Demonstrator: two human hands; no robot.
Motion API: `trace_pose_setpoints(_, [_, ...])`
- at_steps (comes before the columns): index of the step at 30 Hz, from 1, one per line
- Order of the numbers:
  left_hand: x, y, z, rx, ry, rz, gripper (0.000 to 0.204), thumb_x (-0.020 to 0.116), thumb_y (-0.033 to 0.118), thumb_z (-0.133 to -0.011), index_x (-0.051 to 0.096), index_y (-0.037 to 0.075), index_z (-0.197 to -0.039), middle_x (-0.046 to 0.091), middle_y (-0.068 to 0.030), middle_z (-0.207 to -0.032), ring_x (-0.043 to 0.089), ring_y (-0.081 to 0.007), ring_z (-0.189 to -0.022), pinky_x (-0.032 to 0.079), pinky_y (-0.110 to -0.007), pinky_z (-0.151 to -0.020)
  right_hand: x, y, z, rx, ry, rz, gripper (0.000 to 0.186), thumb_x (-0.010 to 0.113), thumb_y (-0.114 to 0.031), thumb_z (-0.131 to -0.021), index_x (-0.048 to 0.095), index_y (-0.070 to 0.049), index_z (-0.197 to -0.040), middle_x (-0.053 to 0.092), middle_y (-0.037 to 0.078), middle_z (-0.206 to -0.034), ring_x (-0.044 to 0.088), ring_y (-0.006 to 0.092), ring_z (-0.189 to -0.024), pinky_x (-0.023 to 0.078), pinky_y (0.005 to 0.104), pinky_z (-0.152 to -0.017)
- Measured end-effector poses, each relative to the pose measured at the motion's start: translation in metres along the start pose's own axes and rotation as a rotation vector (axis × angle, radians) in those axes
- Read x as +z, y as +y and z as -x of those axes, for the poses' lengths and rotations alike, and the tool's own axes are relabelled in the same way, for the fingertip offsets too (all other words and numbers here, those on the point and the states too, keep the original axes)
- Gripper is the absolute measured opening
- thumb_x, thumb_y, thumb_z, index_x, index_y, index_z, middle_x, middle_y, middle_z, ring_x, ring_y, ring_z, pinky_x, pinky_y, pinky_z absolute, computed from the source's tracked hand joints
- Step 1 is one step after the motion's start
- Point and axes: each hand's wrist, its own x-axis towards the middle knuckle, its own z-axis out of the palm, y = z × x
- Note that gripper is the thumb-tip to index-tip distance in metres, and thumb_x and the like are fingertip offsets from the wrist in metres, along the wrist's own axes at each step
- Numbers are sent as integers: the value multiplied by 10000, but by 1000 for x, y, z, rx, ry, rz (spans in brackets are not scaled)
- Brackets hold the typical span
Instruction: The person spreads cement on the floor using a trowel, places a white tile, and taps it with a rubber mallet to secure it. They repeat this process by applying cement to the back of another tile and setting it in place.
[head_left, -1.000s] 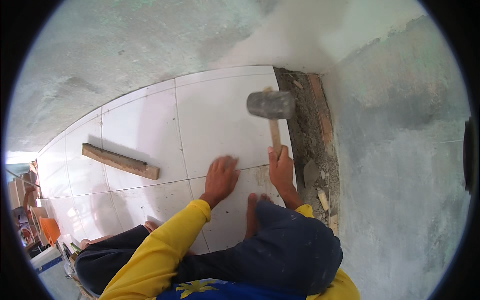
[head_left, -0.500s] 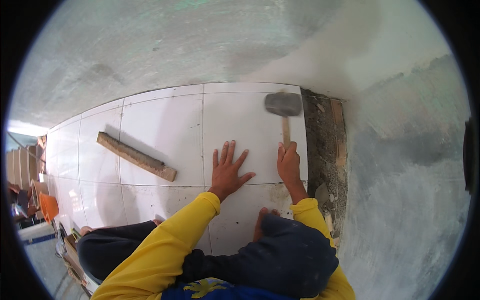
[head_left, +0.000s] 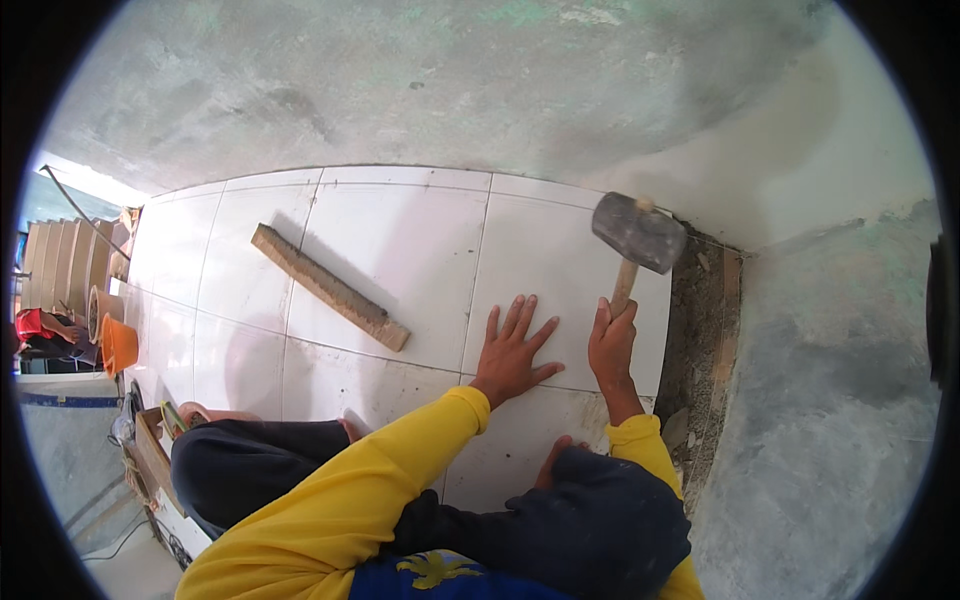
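My left hand lies flat with fingers spread on a glossy white floor tile. To its right, my right hand is wrapped round the wooden handle of a rubber mallet. The mallet's dark head is over the tile's far right corner and looks lifted off the surface. Left of my hands, a rough, mortar-stained wooden batten rests slantwise across the tiles.
Right of the tile edge runs an untiled strip of rubble, with a string over it. Bare plastered walls stand beyond and at right. At far left are an orange bucket, stacked boxes and another person.
My view has turned, so the floor sits differently in the picture. The mallet head looks larger, nearer to me and tilted. My left hand stays flat on the tile.
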Motion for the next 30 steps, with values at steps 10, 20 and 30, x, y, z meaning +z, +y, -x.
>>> trace_pose_setpoints(10, [6, 2, 11, 31, 41, -27, 772, 551, 633, -1024, 386, 216, -1652, 205, -178, -1757, 128, -337, -1647, 84, -619, -1301, -6, 21, 17, -7, -92, 232, 372, 561, -317, -1114, 483, 44, -1158, 682, 318, -847, 697, 536, -809, 532, 545, -635])
trace_pose_setpoints(20, [33, 15, 109, 270, -96, 64, 779, 475, 523, -1084, 339, -18, -1627, 285, -175, -1735, 192, -286, -1639, 161, -486, -1333, -29, 55, 93, -59, -20, 139, 338, 584, -285, -1103, 519, 42, -1162, 684, 245, -839, 716, 472, -787, 531, 477, -656])
trace_pose_setpoints(30, [33, 13, 105, 260, -88, 89, 772, 451, 509, -1085, 332, -27, -1628, 275, -177, -1740, 200, -298, -1636, 148, -490, -1334, -38, 60, 92, -198, -2, 250, 327, 576, -269, -1101, 509, 46, -1156, 674, 203, -857, 674, 383, -696, 534, 454, -669])
